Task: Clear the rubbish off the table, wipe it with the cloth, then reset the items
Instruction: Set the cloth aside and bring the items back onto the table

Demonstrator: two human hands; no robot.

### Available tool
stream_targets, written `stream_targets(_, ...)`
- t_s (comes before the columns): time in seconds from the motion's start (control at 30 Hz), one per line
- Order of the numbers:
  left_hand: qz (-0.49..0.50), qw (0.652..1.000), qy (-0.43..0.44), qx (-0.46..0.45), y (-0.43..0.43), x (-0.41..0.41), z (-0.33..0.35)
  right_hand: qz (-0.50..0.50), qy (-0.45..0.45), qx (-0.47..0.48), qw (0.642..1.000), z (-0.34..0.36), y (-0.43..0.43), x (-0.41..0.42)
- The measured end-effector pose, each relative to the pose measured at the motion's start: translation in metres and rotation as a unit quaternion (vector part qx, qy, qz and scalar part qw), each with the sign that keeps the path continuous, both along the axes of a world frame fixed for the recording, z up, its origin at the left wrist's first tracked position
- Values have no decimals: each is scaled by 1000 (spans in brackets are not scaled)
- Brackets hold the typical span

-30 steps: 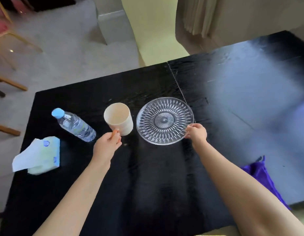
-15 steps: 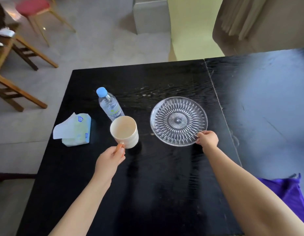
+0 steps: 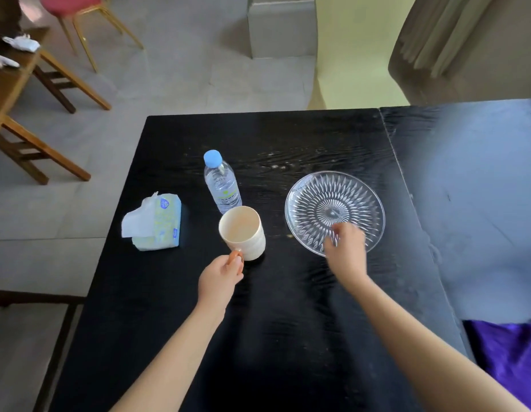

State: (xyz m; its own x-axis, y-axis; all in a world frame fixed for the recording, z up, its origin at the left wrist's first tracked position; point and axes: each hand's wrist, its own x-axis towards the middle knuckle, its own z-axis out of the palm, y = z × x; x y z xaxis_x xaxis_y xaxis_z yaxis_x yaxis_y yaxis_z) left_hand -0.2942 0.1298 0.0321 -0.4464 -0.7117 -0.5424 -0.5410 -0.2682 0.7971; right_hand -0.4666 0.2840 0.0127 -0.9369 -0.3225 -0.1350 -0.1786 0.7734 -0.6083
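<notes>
A cream cup (image 3: 243,230) with an orange handle stands on the black table (image 3: 288,322), and my left hand (image 3: 219,278) pinches that handle from the near side. To its right lies a clear patterned glass plate (image 3: 332,203). My right hand (image 3: 346,251) is blurred over the plate's near rim, so its grip is unclear. A water bottle (image 3: 222,185) with a blue cap stands just behind the cup. A soft tissue pack (image 3: 157,221) lies left of the cup. A purple cloth (image 3: 507,352) shows at the lower right.
A second dark tabletop (image 3: 466,173) butts against the right side of this one. Wooden chairs (image 3: 29,138) and a red-seated chair (image 3: 80,7) stand on the grey floor to the left. The table's left edge runs close to the tissue pack.
The cup came nearer, in front of the bottle, still held by its handle. My right hand slid left along the plate's near rim and is now blurred.
</notes>
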Motion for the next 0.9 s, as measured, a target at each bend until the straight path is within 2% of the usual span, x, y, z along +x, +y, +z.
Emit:
stream_targets(0.1,47,999,-1,5,7,1,-14,187,-40,-45,981,5,-41,45)
stream_targets(0.17,80,997,-3,9,11,-2,-20,248,-85,-57,963,8,-65,65)
stream_targets(0.33,76,997,-20,11,14,-18,-23,228,-176,-34,957,9,-99,64)
stream_targets(0.43,38,998,18,49,17,-22,-26,218,-194,3,956,7,-104,55)
stream_targets(0.53,8,996,30,86,16,-16,-30,225,-187,34,956,4,-103,47)
stream_targets(0.63,43,993,26,107,-3,-3,-35,255,-171,59,950,6,-102,45)
stream_targets(0.73,42,998,22,52,-44,-2,-42,304,-92,121,941,10,-108,47)
stream_targets(0.8,-34,999,3,-1,-73,-6,-43,321,-25,176,930,13,-115,46)
stream_targets(0.9,-174,985,0,-19,-97,-9,-39,319,-8,185,930,13,-122,38)
